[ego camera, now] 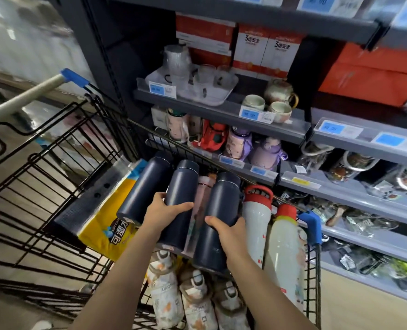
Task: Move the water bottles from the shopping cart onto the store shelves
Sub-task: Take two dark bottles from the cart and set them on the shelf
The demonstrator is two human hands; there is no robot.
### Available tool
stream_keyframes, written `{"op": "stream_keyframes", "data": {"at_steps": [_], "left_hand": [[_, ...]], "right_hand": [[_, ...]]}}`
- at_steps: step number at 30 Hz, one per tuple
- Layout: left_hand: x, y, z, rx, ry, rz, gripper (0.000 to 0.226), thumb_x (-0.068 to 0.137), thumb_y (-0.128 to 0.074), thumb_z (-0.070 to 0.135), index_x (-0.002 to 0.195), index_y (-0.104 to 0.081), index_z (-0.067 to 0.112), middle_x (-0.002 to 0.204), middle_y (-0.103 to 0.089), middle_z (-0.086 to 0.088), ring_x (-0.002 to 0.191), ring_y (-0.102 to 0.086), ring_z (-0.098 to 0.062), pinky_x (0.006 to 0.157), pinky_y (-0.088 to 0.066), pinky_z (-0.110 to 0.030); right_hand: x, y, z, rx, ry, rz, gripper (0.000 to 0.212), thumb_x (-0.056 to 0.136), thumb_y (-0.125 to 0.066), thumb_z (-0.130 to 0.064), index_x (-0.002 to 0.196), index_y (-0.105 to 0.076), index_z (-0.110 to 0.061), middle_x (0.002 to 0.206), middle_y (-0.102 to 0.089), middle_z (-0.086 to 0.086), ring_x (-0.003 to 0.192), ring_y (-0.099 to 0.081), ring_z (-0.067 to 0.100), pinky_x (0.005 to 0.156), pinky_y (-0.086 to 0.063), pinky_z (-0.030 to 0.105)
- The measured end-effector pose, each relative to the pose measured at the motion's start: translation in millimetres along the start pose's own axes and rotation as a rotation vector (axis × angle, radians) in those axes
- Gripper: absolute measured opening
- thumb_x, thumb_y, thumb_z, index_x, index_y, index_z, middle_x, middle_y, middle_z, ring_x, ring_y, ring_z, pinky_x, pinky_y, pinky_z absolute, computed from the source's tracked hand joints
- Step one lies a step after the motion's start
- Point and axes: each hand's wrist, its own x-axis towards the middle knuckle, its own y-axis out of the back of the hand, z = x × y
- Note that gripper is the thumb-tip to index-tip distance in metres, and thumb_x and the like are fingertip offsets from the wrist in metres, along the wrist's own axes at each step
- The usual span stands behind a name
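Note:
Three dark navy bottles lie side by side in the black wire shopping cart [62, 177]. My left hand [164, 211] grips the middle navy bottle [180, 186], fingers wrapped over its body. My right hand [228, 231] grips the right navy bottle [221, 206] near its middle. The left navy bottle [143, 186] lies untouched beside them. A pink bottle [203, 189] is wedged between the two held ones. Two white bottles with red caps [257, 215] [284, 248] lie at the cart's right side. Several cream patterned bottles [166, 291] fill the cart's bottom.
A yellow packet [107, 225] lies left of the bottles in the cart. The grey store shelves [293, 179] stand right of the cart, holding kids' bottles [238, 144], cups [253, 102], a glass set on a tray [207, 79] and boxes [266, 51].

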Motion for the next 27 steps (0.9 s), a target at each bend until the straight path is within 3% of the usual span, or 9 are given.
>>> {"op": "stream_keyframes", "data": {"at_steps": [4, 6, 8, 11, 16, 18, 23, 27], "left_hand": [[-18, -4, -2, -0.016, -0.080, 0.111, 0.081, 0.062, -0.086, 0.044, 0.129, -0.045, 0.021, 0.115, -0.053, 0.000, 0.096, -0.053, -0.019, 0.077, -0.045, -0.033], [-36, -8, 0, -0.087, -0.166, 0.146, 0.082, 0.062, -0.086, 0.042, 0.131, -0.045, 0.023, 0.117, -0.054, 0.002, 0.101, -0.054, -0.019, 0.084, -0.047, -0.036], [-48, -7, 5, -0.125, -0.237, 0.174, 0.081, 0.063, -0.087, 0.040, 0.131, -0.046, 0.025, 0.119, -0.055, 0.004, 0.106, -0.055, -0.019, 0.090, -0.048, -0.039], [-77, -15, 23, -0.140, -0.343, 0.244, 0.082, 0.063, -0.087, 0.036, 0.133, -0.045, 0.024, 0.122, -0.055, 0.004, 0.110, -0.054, -0.020, 0.095, -0.046, -0.041], [-140, -54, 53, -0.210, -0.499, 0.325, 0.084, 0.063, -0.088, 0.026, 0.133, -0.042, 0.022, 0.119, -0.053, 0.005, 0.102, -0.050, -0.014, 0.076, -0.038, -0.022], [-168, -82, 66, -0.232, -0.553, 0.338, 0.083, 0.063, -0.088, 0.024, 0.132, -0.042, 0.020, 0.118, -0.053, 0.004, 0.100, -0.051, -0.014, 0.070, -0.037, -0.015], [-235, -185, 103, -0.328, -0.651, 0.338, 0.085, 0.064, -0.087, 0.022, 0.134, -0.040, 0.021, 0.119, -0.050, 0.005, 0.103, -0.051, -0.014, 0.084, -0.039, -0.027], [-285, -278, 153, -0.421, -0.749, 0.279, 0.081, 0.064, -0.087, 0.019, 0.131, -0.041, 0.021, 0.116, -0.053, 0.006, 0.097, -0.057, -0.009, 0.073, -0.040, -0.011]], "right_hand": [[-9, 20, -8, 0.065, 0.087, -0.071, 0.058, 0.066, -0.084, -0.028, 0.110, -0.047, -0.025, 0.107, -0.062, 0.000, 0.093, -0.063, 0.020, 0.076, -0.054, 0.038], [-17, 34, -17, 0.115, 0.135, -0.120, 0.062, 0.064, -0.084, -0.028, 0.116, -0.049, -0.022, 0.109, -0.063, 0.001, 0.094, -0.064, 0.021, 0.074, -0.054, 0.036], [-22, 39, -24, 0.166, 0.159, -0.148, 0.073, 0.056, -0.081, -0.033, 0.121, -0.051, -0.018, 0.110, -0.066, 0.003, 0.097, -0.066, 0.024, 0.081, -0.056, 0.042], [-34, 63, -38, 0.268, 0.218, -0.199, 0.074, 0.045, -0.083, -0.046, 0.112, -0.057, -0.025, 0.109, -0.070, 0.002, 0.098, -0.068, 0.025, 0.086, -0.055, 0.045], [-50, 123, -56, 0.329, 0.284, -0.273, 0.086, 0.037, -0.083, -0.046, 0.116, -0.059, -0.019, 0.107, -0.071, 0.005, 0.094, -0.070, 0.025, 0.079, -0.057, 0.039], [-54, 162, -62, 0.333, 0.332, -0.270, 0.084, 0.037, -0.083, -0.044, 0.114, -0.060, -0.017, 0.105, -0.072, 0.006, 0.091, -0.070, 0.024, 0.076, -0.056, 0.037], [-60, 297, -76, 0.263, 0.512, -0.261, 0.076, 0.045, -0.083, -0.043, 0.115, -0.057, -0.029, 0.109, -0.070, 0.000, 0.092, -0.069, 0.020, 0.073, -0.057, 0.036], [-69, 416, -99, 0.229, 0.672, -0.146, 0.080, 0.045, -0.081, -0.047, 0.118, -0.055, -0.027, 0.111, -0.067, 0.001, 0.094, -0.068, 0.018, 0.075, -0.057, 0.037]]}}
